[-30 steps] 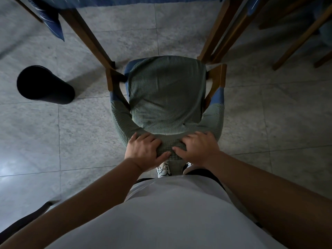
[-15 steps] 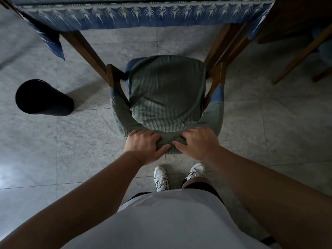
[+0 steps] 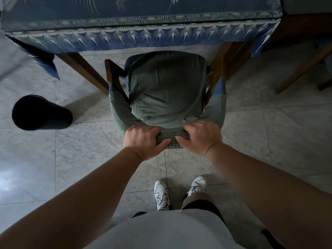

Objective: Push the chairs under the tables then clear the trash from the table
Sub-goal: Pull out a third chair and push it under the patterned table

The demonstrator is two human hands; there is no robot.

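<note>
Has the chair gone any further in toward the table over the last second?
Yes. The chair has moved forward: its front now reaches the hanging tablecloth edge and sits farther between the table legs, both hands on its backrest.

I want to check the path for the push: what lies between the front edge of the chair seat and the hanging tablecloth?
In the head view, only bare tiled floor shows between the chair seat and the tablecloth hem.

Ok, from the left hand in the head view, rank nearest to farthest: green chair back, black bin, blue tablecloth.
1. Green fabric-covered chair back: gripped by the left hand.
2. Black cylindrical bin: on the floor, further left.
3. Blue patterned tablecloth: ahead, beyond the chair.
</note>
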